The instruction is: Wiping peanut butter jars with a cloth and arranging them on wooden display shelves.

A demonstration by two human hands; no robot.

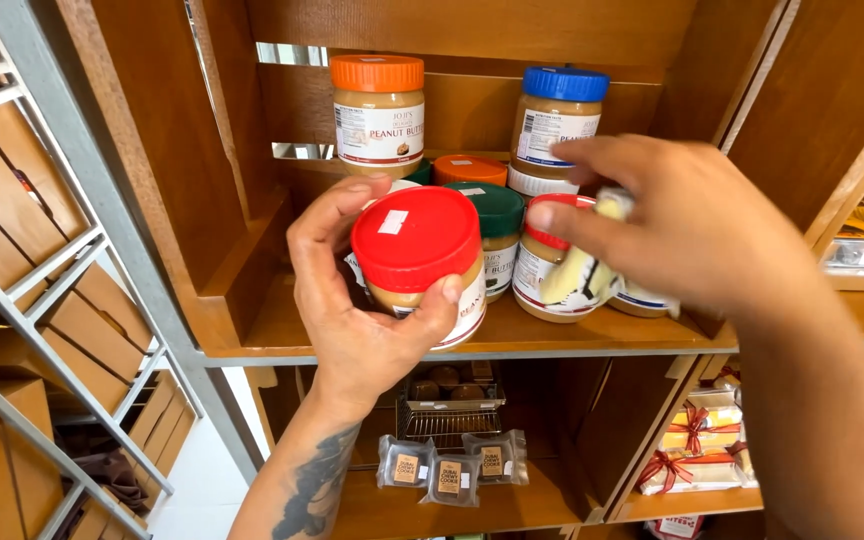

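Your left hand (367, 320) wraps around a red-lidded peanut butter jar (420, 262), fingers behind it and thumb across its near side, holding it at the front edge of the wooden shelf (252, 330); you cannot tell whether its base rests on the board. Your right hand (682, 225) is closed around a pale yellow cloth (584, 262), pressing it against a second red-lidded jar (550, 265) just to the right. Between and behind these two stands a green-lidded jar (497, 235), with an orange lid (470, 170) farther back. At the far side, an orange-lidded jar (378, 110) and a blue-lidded jar (555, 120) stand higher. On the lower shelf, three wrapped cookies (449, 468) lie before a wire basket (449, 415), and ribbon-tied boxes (697, 450) sit at right.
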